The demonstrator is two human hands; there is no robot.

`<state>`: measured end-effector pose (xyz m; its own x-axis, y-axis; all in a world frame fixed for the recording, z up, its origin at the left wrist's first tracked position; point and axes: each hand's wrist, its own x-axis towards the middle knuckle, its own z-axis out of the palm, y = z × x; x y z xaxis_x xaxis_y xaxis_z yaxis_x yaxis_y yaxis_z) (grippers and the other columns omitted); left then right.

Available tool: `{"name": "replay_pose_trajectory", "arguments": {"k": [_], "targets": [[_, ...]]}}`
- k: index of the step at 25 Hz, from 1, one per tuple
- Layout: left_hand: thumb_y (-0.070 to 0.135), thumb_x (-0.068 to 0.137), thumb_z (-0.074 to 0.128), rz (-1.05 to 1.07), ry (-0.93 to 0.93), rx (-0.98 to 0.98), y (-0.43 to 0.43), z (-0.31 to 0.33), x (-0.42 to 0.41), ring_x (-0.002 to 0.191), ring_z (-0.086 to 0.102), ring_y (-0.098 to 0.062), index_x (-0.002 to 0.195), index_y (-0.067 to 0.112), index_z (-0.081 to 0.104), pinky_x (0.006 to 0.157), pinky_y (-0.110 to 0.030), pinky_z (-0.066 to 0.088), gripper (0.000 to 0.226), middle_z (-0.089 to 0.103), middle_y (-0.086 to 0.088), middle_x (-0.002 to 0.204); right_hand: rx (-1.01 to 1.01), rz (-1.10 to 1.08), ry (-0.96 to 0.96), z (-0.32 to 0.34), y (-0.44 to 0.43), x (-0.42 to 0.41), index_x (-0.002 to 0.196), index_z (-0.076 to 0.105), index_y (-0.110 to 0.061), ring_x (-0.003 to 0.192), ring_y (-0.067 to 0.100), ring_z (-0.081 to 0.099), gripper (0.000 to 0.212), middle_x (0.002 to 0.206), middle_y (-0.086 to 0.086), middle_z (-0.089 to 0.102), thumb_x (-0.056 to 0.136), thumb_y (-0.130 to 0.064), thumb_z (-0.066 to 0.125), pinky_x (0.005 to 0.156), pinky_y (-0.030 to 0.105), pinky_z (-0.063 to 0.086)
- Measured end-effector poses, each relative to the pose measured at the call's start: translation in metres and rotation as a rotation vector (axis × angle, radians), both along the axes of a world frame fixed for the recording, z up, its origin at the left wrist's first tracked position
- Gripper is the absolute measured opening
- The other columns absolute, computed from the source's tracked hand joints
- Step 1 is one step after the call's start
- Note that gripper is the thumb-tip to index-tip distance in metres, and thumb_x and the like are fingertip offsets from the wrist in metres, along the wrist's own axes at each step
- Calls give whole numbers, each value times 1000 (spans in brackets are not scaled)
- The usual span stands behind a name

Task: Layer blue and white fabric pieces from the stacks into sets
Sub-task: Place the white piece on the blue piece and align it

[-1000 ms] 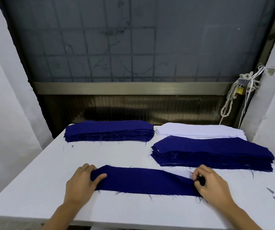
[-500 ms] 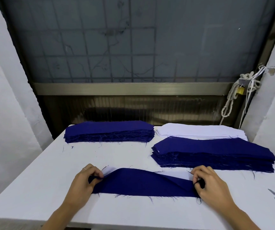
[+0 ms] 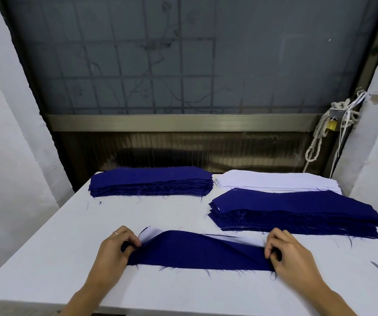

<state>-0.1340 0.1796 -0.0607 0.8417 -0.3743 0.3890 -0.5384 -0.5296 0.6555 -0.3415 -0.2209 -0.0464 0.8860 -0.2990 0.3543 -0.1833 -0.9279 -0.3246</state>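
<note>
Both forearms enter from the bottom edge of the frame and converge on a single blue fabric piece [image 3: 197, 252] lying across the lower centre of the white table [image 3: 46, 247].

The left hand [image 3: 115, 252] sits palm-down at the left end of the piece. Its fingers are curled in and pinch the cloth edge; a ring [image 3: 115, 233] shows on one finger. The right hand [image 3: 293, 258] mirrors this at the right end, knuckles up, fingertips tucked under and clamped on the cloth.

The upper edge of the piece is raised near the left hand, exposing a white fabric piece [image 3: 149, 234] directly beneath (a thin strip of it also shows along the far edge).

Three stacks lie beyond the hands:
- a blue stack [image 3: 151, 181] at centre left;
- a white stack [image 3: 274, 180] at centre right;
- a second blue stack [image 3: 297, 210] just in front of the white one, overlapping its near edge.
</note>
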Motion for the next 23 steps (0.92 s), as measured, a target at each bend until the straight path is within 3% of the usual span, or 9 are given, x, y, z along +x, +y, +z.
{"name": "replay_pose_trajectory", "arguments": {"k": [6, 11, 23], "targets": [[-10, 90, 67, -27, -26, 35, -3, -4, 0, 92, 60, -12, 101, 50, 66, 76, -10, 43, 61, 58, 10, 95, -10, -4, 0, -2, -1, 1, 64, 46, -36, 87, 5, 52, 47, 96, -18, 53, 73, 8, 60, 48, 17, 39], [-11, 92, 62, -44, -9, 66, -2, -6, 1, 94, 59, -9, 88, 42, 69, 74, -8, 42, 53, 57, 12, 98, -9, -6, -2, -4, -2, 1, 64, 46, -36, 87, 4, 52, 47, 96, -17, 53, 73, 8, 60, 47, 16, 37], [-25, 74, 51, -47, -111, 206, 0, -4, -3, 92, 55, -12, 68, 35, 50, 66, -14, 37, 60, 56, 14, 96, -7, -13, 11, -4, -1, 1, 64, 47, -37, 90, 2, 51, 47, 97, -18, 52, 74, 7, 60, 47, 16, 38]]}}
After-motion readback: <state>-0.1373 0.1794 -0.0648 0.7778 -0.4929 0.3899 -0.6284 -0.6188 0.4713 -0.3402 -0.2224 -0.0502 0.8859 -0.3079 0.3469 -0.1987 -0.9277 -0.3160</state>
